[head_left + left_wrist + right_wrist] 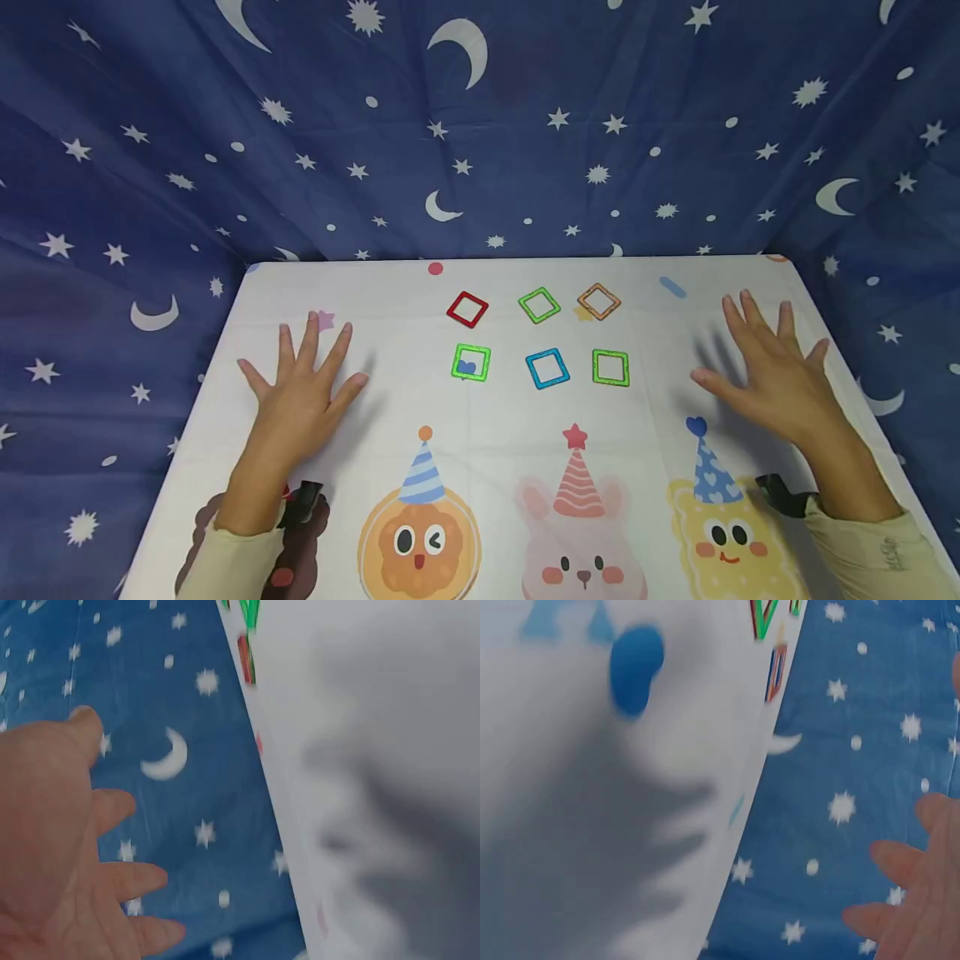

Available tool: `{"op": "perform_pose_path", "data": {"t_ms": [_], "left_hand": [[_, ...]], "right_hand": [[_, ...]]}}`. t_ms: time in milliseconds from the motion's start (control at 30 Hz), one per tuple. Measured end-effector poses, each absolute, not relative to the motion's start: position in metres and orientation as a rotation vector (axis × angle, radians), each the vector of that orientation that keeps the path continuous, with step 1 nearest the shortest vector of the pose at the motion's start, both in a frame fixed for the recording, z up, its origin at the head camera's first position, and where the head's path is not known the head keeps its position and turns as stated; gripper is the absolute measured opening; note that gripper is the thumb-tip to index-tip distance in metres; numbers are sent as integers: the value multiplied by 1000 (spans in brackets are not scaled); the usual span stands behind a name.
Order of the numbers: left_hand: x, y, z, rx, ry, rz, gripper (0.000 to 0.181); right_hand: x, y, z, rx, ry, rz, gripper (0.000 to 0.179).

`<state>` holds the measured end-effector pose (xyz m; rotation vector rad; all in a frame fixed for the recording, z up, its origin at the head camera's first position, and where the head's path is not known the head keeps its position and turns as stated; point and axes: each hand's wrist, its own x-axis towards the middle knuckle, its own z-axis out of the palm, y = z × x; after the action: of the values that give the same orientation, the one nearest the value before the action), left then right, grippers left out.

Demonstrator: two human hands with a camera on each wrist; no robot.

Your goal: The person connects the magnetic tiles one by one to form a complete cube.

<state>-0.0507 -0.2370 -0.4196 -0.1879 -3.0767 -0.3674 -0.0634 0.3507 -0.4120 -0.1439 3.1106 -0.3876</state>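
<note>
My left hand (300,408) is spread over the left side of the table, fingers straight and holding nothing. On the opposite side my right hand (780,379) is likewise spread, nothing in its grasp. Between them lie several square frames in two rows. The back row has a red frame (448,313), a green frame (551,315) and an orange frame (588,292). In front of these are another green frame (487,363), a blue frame (531,369) and a yellowish-green frame (596,367). Both wrist views show the spread fingers and their shadows on the white cloth.
A white tablecloth (405,333) printed with party-hat cartoon figures covers the table. Behind and at both sides hangs a dark blue curtain (525,175) with moons and stars. Each wrist wears a black strap-on camera, one (302,503) at the left sleeve.
</note>
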Motion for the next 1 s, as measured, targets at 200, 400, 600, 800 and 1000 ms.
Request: {"op": "perform_pose_path", "data": {"t_ms": [200, 400, 600, 800, 1000], "left_hand": [[-56, -201, -422, -283, -3085, -396, 72], [-73, -165, -429, -425, -3106, -577, 65], [-98, -138, -444, -512, -3161, -833, 63], [-107, -127, -455, -448, -3241, -943, 64], [-116, -125, -463, -477, -3239, -941, 55]], "right_hand": [[-74, 318, -414, -213, 3109, -392, 111], [-88, 280, -417, -363, 3123, -340, 95], [-109, 240, -437, -655, 3101, -287, 80], [-118, 209, -457, -759, 3007, -276, 75], [-123, 195, -458, -768, 2969, -271, 71]]}}
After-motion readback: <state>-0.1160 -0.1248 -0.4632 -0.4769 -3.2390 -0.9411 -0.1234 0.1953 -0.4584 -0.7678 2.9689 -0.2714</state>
